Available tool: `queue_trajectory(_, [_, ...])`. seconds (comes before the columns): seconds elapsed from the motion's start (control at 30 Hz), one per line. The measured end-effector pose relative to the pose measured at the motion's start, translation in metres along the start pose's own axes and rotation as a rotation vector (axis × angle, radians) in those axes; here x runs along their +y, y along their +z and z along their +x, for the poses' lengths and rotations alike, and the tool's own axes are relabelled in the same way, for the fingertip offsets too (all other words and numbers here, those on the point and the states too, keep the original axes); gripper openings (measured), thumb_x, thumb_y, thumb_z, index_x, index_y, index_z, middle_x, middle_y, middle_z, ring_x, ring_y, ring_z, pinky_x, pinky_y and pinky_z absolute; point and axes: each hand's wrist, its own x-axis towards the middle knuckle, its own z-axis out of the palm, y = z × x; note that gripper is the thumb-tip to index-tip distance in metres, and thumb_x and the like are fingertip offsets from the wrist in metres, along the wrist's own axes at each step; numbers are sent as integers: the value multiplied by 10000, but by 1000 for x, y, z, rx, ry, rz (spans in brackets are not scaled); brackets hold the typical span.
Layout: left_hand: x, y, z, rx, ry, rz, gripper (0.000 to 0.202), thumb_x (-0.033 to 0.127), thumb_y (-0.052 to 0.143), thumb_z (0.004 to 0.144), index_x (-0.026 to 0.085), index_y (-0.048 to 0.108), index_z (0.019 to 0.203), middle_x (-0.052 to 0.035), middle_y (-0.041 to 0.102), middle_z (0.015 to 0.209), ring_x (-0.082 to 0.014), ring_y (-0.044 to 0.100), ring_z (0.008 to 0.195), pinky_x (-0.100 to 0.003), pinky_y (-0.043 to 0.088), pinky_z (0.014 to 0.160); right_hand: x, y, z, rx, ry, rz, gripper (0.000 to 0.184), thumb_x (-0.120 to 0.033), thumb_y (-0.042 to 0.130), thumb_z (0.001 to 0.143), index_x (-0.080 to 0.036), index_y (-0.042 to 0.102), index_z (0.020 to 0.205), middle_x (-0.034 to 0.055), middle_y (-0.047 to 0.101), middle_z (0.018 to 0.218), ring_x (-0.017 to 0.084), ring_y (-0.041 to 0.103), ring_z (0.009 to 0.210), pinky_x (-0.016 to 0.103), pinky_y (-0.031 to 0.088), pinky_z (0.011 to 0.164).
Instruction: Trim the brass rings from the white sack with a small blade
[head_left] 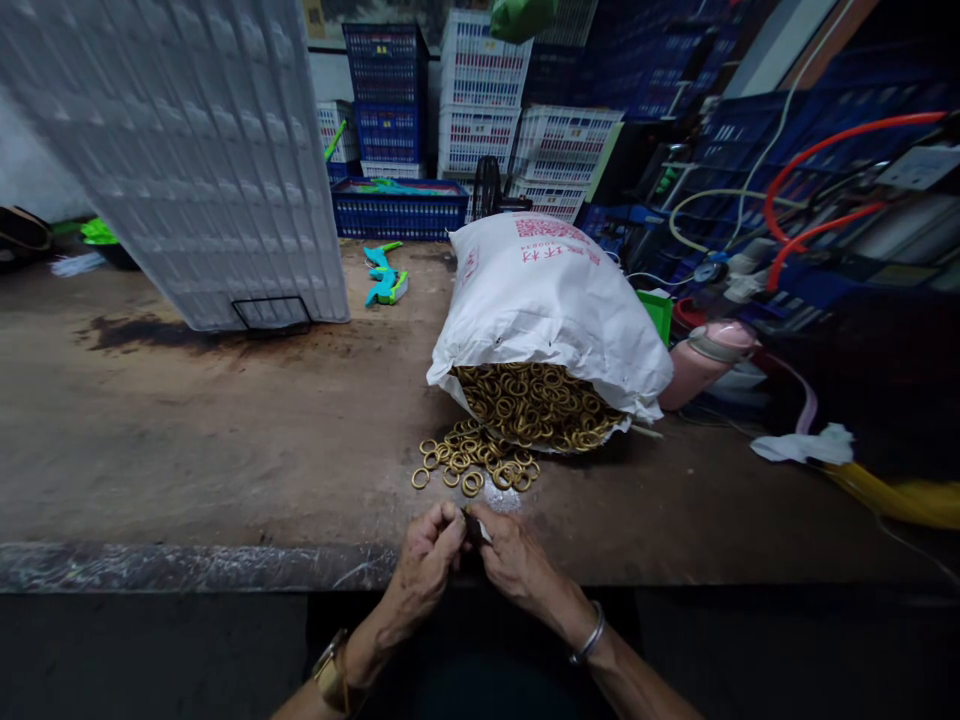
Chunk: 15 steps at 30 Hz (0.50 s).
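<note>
My left hand (426, 562) and my right hand (516, 562) meet at the near edge of the workbench (187, 440), fingers pinched together. Between the fingertips is a small dark part (474, 527), too small to name; which hand holds it I cannot tell exactly. Just beyond the hands lies a loose pile of brass rings (472, 462). Behind it a white sack (547, 300) lies on its side, its mouth open toward me and full of the same rings (536, 405). A watch sits on my left wrist, a bangle on my right.
A white plastic crate (187, 150) leans on the bench at the left. A turquoise tool (384, 275) lies behind it. Blue and white crates (480, 90) are stacked at the back. Red and white hoses and machinery (825, 190) crowd the right side, with a pink bottle (705, 360).
</note>
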Motion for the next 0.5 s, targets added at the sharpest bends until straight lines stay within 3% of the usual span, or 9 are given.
queue_trajectory(0.23, [0,-1,-4,5,28,18,344,477,572,744,174,455,631,39,459,565,-55,348,452,-180,268,431,0,-2,-4,-20,24,-141,335,-66,360,705,-200,541,954,30,626,779,153,563,738,226,328,650])
queue_trajectory(0.37, [10,0,-16,-76,-106,-43,346,487,579,741,173,452,667,43,476,559,-43,354,425,-158,236,389,2,-4,4,26,130,-240,298,-64,379,724,-180,531,952,37,622,748,152,561,680,230,296,588])
queue_trajectory(0.5, [13,-1,-19,-107,-215,-277,322,479,556,763,173,464,718,35,507,609,-33,345,395,-151,201,351,5,-2,19,168,171,-228,273,-77,376,773,-180,515,984,42,636,771,150,575,683,226,293,577])
